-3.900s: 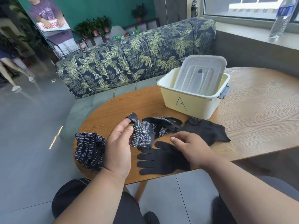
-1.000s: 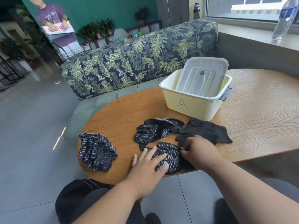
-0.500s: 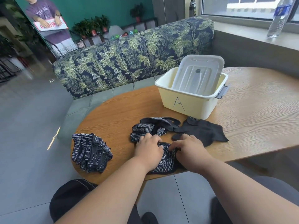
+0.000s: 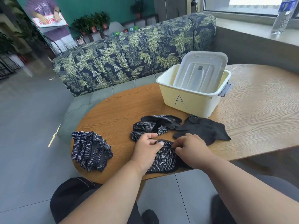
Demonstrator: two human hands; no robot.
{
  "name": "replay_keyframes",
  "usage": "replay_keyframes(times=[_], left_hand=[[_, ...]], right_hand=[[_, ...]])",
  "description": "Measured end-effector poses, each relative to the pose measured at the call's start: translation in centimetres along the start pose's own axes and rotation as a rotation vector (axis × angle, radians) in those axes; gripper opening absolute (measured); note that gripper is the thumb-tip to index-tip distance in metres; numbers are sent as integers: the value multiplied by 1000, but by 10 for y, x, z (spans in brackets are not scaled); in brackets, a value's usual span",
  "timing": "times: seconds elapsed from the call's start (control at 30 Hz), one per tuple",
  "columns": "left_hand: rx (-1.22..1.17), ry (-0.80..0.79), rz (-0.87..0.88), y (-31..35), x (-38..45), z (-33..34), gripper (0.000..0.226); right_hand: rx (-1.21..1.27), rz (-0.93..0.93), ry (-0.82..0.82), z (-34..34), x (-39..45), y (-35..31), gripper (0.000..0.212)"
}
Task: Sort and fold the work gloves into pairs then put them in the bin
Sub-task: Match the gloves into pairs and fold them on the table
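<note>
A folded pair of dotted black gloves [image 4: 165, 160] lies at the table's near edge. My left hand [image 4: 146, 149] grips its left side, thumb on top. My right hand [image 4: 191, 149] pinches its far right edge with curled fingers. Behind them lies another dotted glove [image 4: 148, 126] and a plain black glove [image 4: 205, 128]. A heap of dotted gloves [image 4: 90, 149] sits at the table's left end. The pale yellow bin [image 4: 192, 101] marked "A" stands behind, its lid [image 4: 200, 73] leaning inside it.
The oval wooden table [image 4: 258, 113] stretches off to the right. A leaf-patterned sofa [image 4: 129, 52] stands behind it. A water bottle [image 4: 281, 16] is on the windowsill at top right. My knees show below the table's edge.
Both hands have come together on the stacked gloves and doubled them over into a shorter bundle. The left hand went from lying flat to gripping.
</note>
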State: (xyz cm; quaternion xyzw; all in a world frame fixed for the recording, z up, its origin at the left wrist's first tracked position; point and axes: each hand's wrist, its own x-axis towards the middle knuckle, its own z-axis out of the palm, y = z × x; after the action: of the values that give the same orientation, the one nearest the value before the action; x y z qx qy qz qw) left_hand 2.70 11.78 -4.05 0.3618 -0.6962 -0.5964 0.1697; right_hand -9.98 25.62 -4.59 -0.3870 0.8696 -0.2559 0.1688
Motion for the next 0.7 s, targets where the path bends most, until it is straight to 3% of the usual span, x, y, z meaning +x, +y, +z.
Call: replay_keyframes(times=[0.2,0.47,0.6,0.7], left_hand=[[52,-107,53,-8,-9,3,22],[229,-132,95,-13,-15,10,29],[320,-121,118,-16,-18,12,44],[354,-163,140,-13,-20,9,38]], right_hand=[[18,9,26,3,5,4,27],[21,25,39,6,8,7,33],[42,26,68,7,7,7,17],[-5,7,77,7,6,7,16]])
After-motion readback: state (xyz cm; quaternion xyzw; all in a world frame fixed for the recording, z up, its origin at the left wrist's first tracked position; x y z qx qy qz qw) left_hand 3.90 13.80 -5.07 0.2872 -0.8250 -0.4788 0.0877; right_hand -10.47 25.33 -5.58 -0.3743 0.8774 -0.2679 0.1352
